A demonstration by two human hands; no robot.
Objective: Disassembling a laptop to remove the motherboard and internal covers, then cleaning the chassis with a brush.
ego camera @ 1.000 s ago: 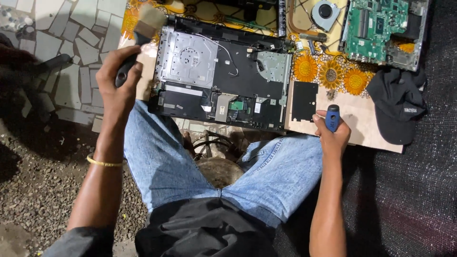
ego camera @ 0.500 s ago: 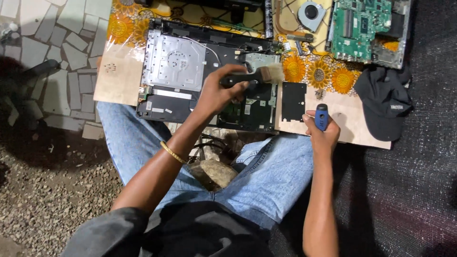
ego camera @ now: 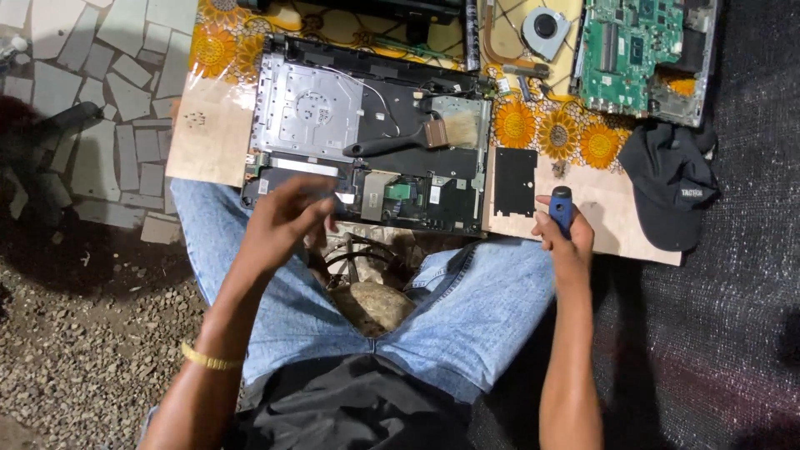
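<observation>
An opened laptop base lies on a wooden board across my knees. A black-handled paintbrush rests on the base, bristles to the right, with no hand on it. My left hand hovers blurred over the base's near edge, fingers apart and empty. At the board's near right edge, my right hand grips a small blue tool upright. A black cover plate lies just left of that hand.
A green circuit board and a round fan lie at the far right on a sunflower-patterned cloth. A black cap sits at the right. Stone paving and gravel are to the left, dark matting to the right.
My left hand carried the paintbrush from the left onto the laptop base, let go of it there and pulled back toward me. The right hand stayed put with the blue tool.
</observation>
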